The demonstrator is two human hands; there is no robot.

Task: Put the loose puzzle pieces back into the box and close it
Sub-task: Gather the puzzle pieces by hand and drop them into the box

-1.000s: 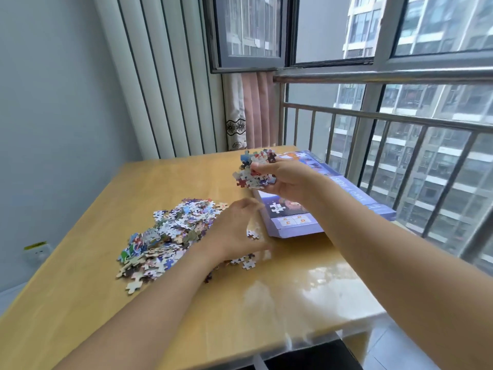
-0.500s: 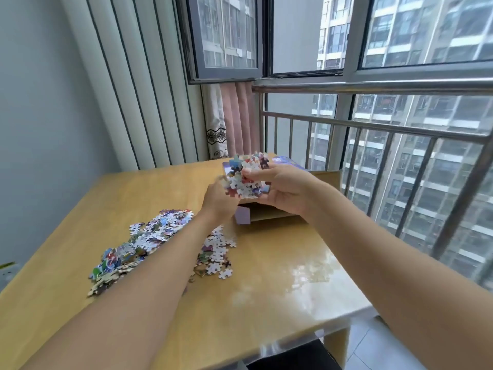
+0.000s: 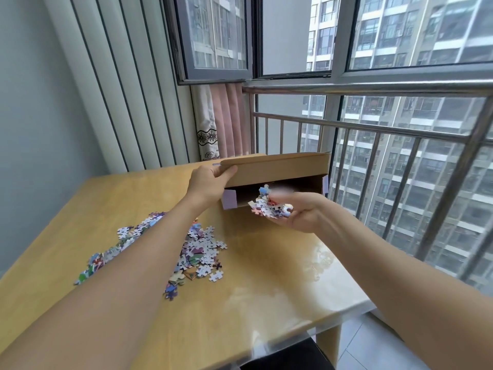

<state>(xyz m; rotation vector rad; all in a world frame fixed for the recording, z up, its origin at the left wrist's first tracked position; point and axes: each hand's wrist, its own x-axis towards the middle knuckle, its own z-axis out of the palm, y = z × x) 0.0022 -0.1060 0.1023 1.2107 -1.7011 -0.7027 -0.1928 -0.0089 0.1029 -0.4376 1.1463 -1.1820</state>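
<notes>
Wooden table [image 3: 266, 276] with glossy top, reflections at its right side. Behind it: white vertical blinds [image 3: 128, 89], a pink curtain [image 3: 229, 121] with a white patterned panel beside it, and a window [image 3: 346, 36] with one pane swung open. A metal railing [image 3: 400, 134] runs along the glass; apartment blocks [image 3: 426, 76] are visible outside.

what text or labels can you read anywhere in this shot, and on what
No text reads anywhere in the head view.
Box lid: only its plain brown inside faces the camera, no print on it.
Puzzle pieces in the right hand and the loose pile on the table: coloured picture bits, no letters legible.
Curtain: a floral pattern, not writing.
</notes>
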